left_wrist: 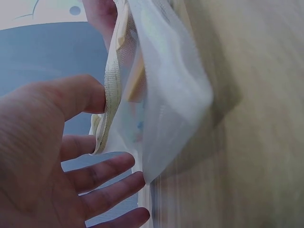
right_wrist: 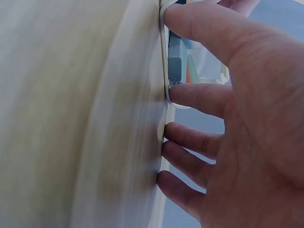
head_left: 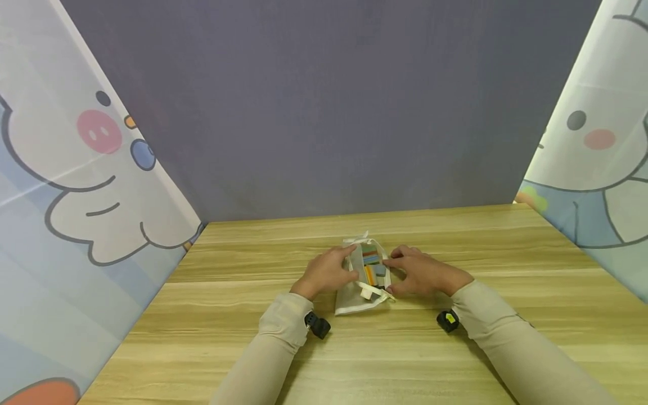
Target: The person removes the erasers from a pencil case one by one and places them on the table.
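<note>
Between the hands a pale mesh zipper bag (head_left: 349, 301) lies on the table with its mouth spread. Several small coloured blocks (head_left: 372, 274), in orange, grey, blue and green tones, show inside it. My left hand (head_left: 329, 271) has thumb and index fingertips at separate spots on the left zipper edge (left_wrist: 112, 85); the other fingers extend beside the mesh. On the opposite side, my right hand (head_left: 420, 272) touches the rim with thumb and index fingertip, set apart from each other. Its remaining fingers rest near the tabletop, and a blue-grey block (right_wrist: 176, 59) shows between thumb and index.
The wood-grain table (head_left: 202, 337) stretches around the bag, up to a dark grey panel (head_left: 324, 112) at the back. Cartoon-printed curtains (head_left: 61, 169) hang at both sides. Each wrist wears a black strap device (head_left: 318, 325).
</note>
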Demonstrator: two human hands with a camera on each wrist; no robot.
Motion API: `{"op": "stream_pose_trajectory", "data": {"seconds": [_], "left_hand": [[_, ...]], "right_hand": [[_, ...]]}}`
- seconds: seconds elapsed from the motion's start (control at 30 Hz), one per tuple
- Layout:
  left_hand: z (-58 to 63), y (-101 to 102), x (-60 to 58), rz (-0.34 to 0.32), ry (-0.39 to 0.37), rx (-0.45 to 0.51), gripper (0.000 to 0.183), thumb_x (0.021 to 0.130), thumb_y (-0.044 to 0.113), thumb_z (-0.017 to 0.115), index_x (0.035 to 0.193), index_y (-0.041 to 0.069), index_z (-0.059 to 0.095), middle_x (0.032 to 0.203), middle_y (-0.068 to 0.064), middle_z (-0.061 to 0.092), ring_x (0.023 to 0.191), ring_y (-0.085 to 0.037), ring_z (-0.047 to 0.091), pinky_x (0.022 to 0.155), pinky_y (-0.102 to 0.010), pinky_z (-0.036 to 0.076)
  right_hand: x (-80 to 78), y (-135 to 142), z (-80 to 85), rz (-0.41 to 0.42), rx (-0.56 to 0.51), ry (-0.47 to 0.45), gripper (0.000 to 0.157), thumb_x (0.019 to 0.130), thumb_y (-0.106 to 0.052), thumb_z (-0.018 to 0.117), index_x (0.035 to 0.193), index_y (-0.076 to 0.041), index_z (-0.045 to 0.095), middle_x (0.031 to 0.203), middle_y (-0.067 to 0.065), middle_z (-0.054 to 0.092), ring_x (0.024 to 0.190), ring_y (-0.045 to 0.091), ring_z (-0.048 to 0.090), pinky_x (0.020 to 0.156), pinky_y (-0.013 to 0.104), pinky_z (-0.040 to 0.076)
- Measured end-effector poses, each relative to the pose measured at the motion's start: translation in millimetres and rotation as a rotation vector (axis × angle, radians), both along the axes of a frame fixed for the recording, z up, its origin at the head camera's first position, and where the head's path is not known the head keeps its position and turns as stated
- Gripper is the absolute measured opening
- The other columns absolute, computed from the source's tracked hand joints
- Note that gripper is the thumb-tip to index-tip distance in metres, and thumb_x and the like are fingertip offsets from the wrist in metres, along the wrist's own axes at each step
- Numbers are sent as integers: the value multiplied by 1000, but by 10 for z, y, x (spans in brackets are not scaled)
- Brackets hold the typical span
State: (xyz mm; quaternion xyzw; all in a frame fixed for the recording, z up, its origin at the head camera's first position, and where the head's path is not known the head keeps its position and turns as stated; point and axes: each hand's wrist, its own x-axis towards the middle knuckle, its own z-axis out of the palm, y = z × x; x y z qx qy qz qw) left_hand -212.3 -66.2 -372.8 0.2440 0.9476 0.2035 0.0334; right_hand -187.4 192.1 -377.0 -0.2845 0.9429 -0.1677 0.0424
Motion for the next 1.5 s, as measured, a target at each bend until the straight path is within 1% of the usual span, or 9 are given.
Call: {"op": "stream_pose_trajectory", "data": {"seconds": [0.1,0.2,0.33,0.5,0.83,0.9,1.13,1.37,1.5], "left_hand": [[3,-24,13,12,-3,-1,70,91,42,63,155,28,41,151,-5,49,127,-30,54,95,-53,47],[1,-36,16,16,0,-4,70,91,44,65,155,28,42,149,-4,50,130,-30,53,98,-54,45],[-9,-8,-6,-5,8,-10,71,91,48,67,154,29,43,146,-1,54,126,-26,56,96,-51,48],[-5,-11,1,-8,4,-14,72,91,54,67,155,31,42,147,0,54,127,-27,55,96,-51,48],[19,3,3,-33,-1,-29,72,92,55,66,156,34,39,148,-1,52,129,-28,54,95,-52,48],[14,-8,9,-32,-6,-35,73,92,55,67,156,34,39,149,0,51,129,-28,54,95,-52,48],[-25,-41,28,-26,-50,5,74,91,55,68,156,35,38,150,-2,50,132,-31,51,97,-56,46],[-42,-68,51,-38,-56,-35,76,91,64,61,157,41,32,150,-2,49,130,-34,52,98,-56,45],[-40,-61,53,-41,-47,-51,79,90,65,62,158,39,31,149,-3,50,130,-34,52,97,-57,45]], "right_hand": [[-19,-18,-1,15,-3,3,72,89,-46,73,144,-3,55,134,16,50,117,34,49,93,52,46],[-34,-27,-14,15,2,-2,72,89,-46,73,144,-3,54,135,16,49,118,34,49,93,51,46],[-21,2,-25,-1,2,-8,72,90,-46,73,145,-3,54,136,16,49,119,35,49,93,52,47],[-10,13,-30,4,-5,-3,71,90,-46,73,144,-4,54,137,18,49,120,37,48,95,53,46],[5,39,-28,-7,-18,-20,71,91,-46,72,145,-4,53,139,19,47,123,38,47,97,54,45],[5,35,-27,-12,-19,-29,71,91,-46,72,146,-5,53,140,17,47,124,37,47,98,53,45],[9,35,-33,13,-25,-25,70,91,-45,72,145,-3,54,139,19,47,123,38,47,98,55,45],[16,24,-48,-11,-8,-39,72,90,-46,73,145,-5,53,140,17,47,124,37,46,98,54,44],[16,23,-37,-9,-3,-38,72,91,-47,72,146,-5,52,142,19,46,126,38,45,99,55,44]]}}
